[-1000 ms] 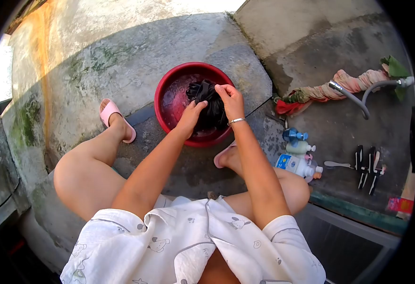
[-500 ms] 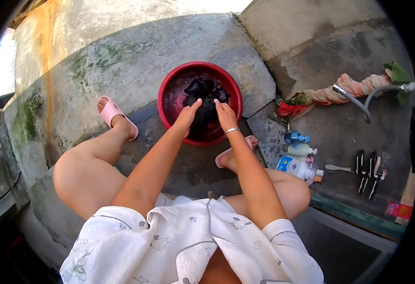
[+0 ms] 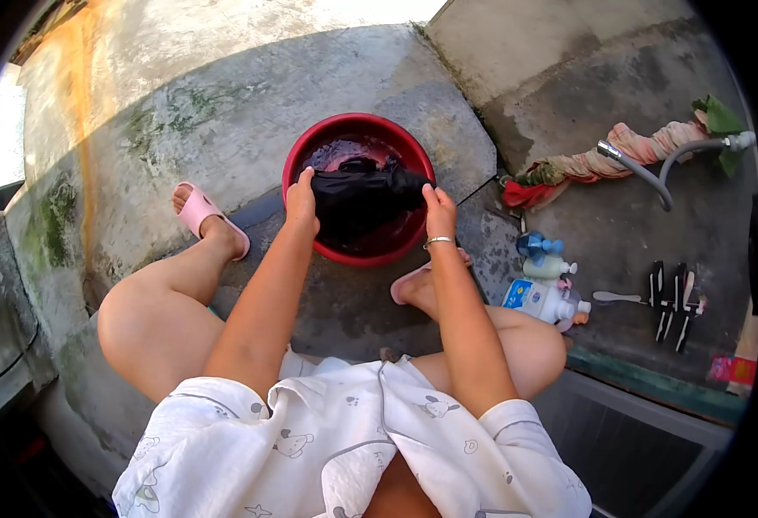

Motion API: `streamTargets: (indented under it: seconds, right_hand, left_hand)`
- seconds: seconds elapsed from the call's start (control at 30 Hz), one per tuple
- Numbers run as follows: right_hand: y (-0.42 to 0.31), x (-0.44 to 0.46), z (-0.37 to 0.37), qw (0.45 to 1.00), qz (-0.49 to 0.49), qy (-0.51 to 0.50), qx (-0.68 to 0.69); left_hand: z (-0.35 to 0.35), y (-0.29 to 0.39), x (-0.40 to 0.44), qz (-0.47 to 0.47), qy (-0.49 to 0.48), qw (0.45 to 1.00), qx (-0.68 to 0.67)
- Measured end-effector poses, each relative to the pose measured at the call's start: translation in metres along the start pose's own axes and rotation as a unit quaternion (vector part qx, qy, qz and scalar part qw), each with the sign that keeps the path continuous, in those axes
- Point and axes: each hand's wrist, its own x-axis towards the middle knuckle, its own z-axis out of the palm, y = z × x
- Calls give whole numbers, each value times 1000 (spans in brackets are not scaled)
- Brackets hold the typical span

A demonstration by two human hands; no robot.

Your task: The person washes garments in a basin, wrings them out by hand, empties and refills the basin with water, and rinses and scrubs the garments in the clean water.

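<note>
A wet black garment (image 3: 363,200) is stretched between my two hands over a red basin (image 3: 363,256). My left hand (image 3: 301,204) is closed on its left end, near the basin's left rim. On the other side my right hand (image 3: 438,211), with a silver bracelet (image 3: 438,240) at the wrist, grips the right end by the rim. Part of the cloth hangs down into reddish, sudsy water (image 3: 353,147). What kind of garment it is I cannot tell.
Several plastic bottles (image 3: 538,298) lie on the dark ledge at right, beside a white-handled brush (image 3: 618,297) and black clips or brushes (image 3: 671,302). Behind them are a bent tap spout (image 3: 646,173) and a twisted cloth (image 3: 621,151). Pink slippers (image 3: 199,211) flank the basin.
My hands have moved apart from the middle of the basin to its two sides. The black garment, bunched before, is now drawn out wide between them.
</note>
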Motion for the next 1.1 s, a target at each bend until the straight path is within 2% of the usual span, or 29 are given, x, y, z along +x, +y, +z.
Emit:
streamTargets:
  seconds: [0.13, 0.17, 0.2, 0.23, 0.3, 0.33, 0.37, 0.4, 0.43, 0.5, 0.53, 0.57, 0.63, 0.7, 0.73, 0.8, 0.83, 0.9, 0.93, 0.97, 1.03, 1.07, 1.1]
  right_hand:
    - [14, -10, 3, 993, 70, 9, 91]
    - [12, -15, 6, 959, 150, 17, 238]
    - [8, -20, 10, 897, 223, 25, 380]
    - [6, -25, 12, 896, 225, 27, 382]
    - [7, -29, 16, 932, 235, -74, 264]
    - [8, -33, 21, 984, 173, 17, -44]
    - [-13, -46, 20, 978, 111, -6, -177]
    - [-15, -52, 21, 969, 84, -40, -229]
    - [-15, -56, 22, 955, 56, -75, -280]
    - [-1, -58, 23, 946, 63, -93, -304]
    - [7, -56, 22, 921, 78, -132, -357]
    - [12, -54, 22, 892, 90, -171, -408]
    - [12, -57, 22, 883, 91, -167, -429]
    - [5, -60, 13, 885, 0, -97, -455]
    - [5, -58, 8, 886, 0, -95, -454]
    - [11, -47, -3, 937, 24, 16, -349]
    - [23, -40, -7, 966, 23, 38, -255]
    - [58, -20, -5, 987, 111, 93, -74]
    - [62, -19, -4, 945, 218, 76, 231]
    - [74, -16, 0, 945, 217, 76, 232]
    - [101, -11, 8, 862, 234, 22, 450]
    - [64, -28, 5, 847, 284, -6, 448]
    - [29, -41, 3, 848, 283, -7, 449]
  left_hand:
    - [-3, -2, -8, 65, -21, 994, 86]
    - [1, 5, -20, 62, -50, 991, 112]
    - [3, 10, -27, 58, -80, 986, 138]
    - [2, 8, -25, 57, -80, 985, 141]
    - [-3, 2, -17, 49, -39, 966, 252]
    - [-9, -1, -10, 49, -38, 965, 254]
    - [-17, -6, -1, 108, -23, 944, 310]
    - [-19, -6, -3, 164, -9, 917, 364]
    - [-18, -6, -2, 162, -10, 916, 367]
    - [-2, 9, -13, 259, -27, 883, 390]
    - [-3, 10, 0, 314, -39, 821, 476]
    - [5, 14, -9, 314, -40, 819, 478]
    - [28, 27, -35, 276, -36, 880, 385]
    - [16, 20, 4, 261, -44, 898, 351]
    - [9, 20, 16, 239, -59, 914, 322]
    - [2, 30, 13, 176, -79, 948, 252]
    - [-1, 36, 3, 176, -79, 948, 252]
    - [-8, 44, -15, 129, -69, 937, 319]
    - [-14, 46, -18, 100, -47, 927, 359]
    - [-28, 41, -6, 101, -47, 927, 359]
    - [-61, 20, 31, 150, -11, 877, 457]
    - [-63, 19, 32, 174, 25, 844, 507]
    - [-60, 22, 30, 175, 25, 844, 507]
